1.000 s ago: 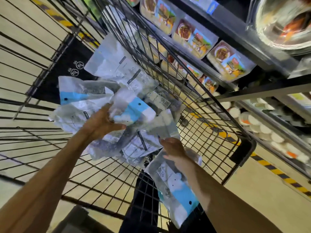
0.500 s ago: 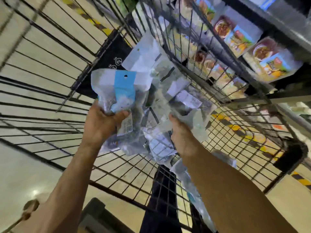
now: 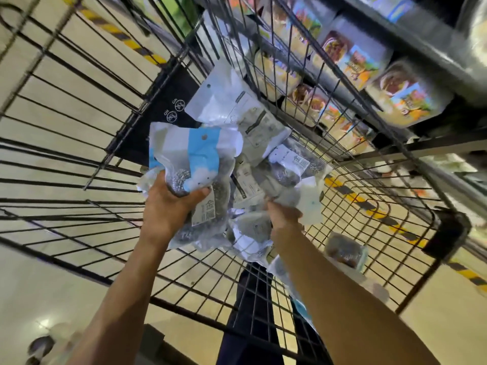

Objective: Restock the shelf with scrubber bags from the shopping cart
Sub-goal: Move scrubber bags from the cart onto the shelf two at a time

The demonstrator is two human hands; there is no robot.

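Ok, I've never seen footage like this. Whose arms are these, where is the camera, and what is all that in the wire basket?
There is no machine here. A person works with bare hands, and the single picture comes from a wide-angle camera worn on their head, looking down along both arms. The wire basket is a shopping cart, seen from above. Inside lies a pile of scrubber bags, clear pouches holding metal scouring balls. The left hand grips a blue-and-white scrubber bag. The right hand clutches a white-topped bag at the edge of the pile. A lone bag lies apart on the cart floor. At the upper right is a store shelf with food packs.
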